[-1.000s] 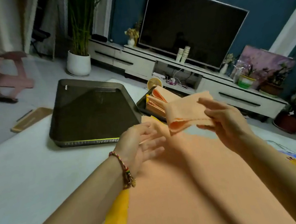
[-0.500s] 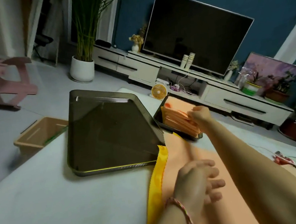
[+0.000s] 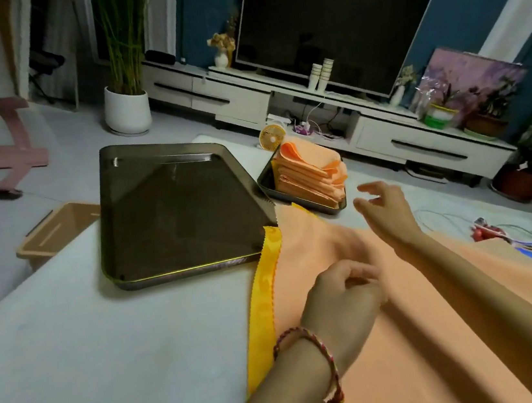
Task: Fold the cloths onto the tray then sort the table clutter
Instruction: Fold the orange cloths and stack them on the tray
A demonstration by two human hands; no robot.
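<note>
A stack of folded orange cloths [image 3: 312,175] fills the small dark tray [image 3: 267,186] at the far side of the white table. An unfolded orange cloth [image 3: 427,332] lies spread in front of me over a yellow cloth [image 3: 264,299] whose edge shows along its left. My right hand [image 3: 386,211] hovers above the spread cloth just short of the small tray, fingers relaxed and holding nothing. My left hand [image 3: 342,306], with a braided bracelet at the wrist, is over the orange cloth with loosely curled fingers; whether they pinch the fabric is unclear.
A large dark tray [image 3: 174,210] with nothing in it sits left of the small one. A small yellow fan [image 3: 271,138] stands behind the trays. A tan bin [image 3: 55,229] is on the floor beyond the table's left edge. Wires and colourful clutter [image 3: 499,235] lie at the right.
My right hand set the folded orange cloth onto the stack in the small tray, let go and drew back toward me. My left hand came down over the spread cloth.
</note>
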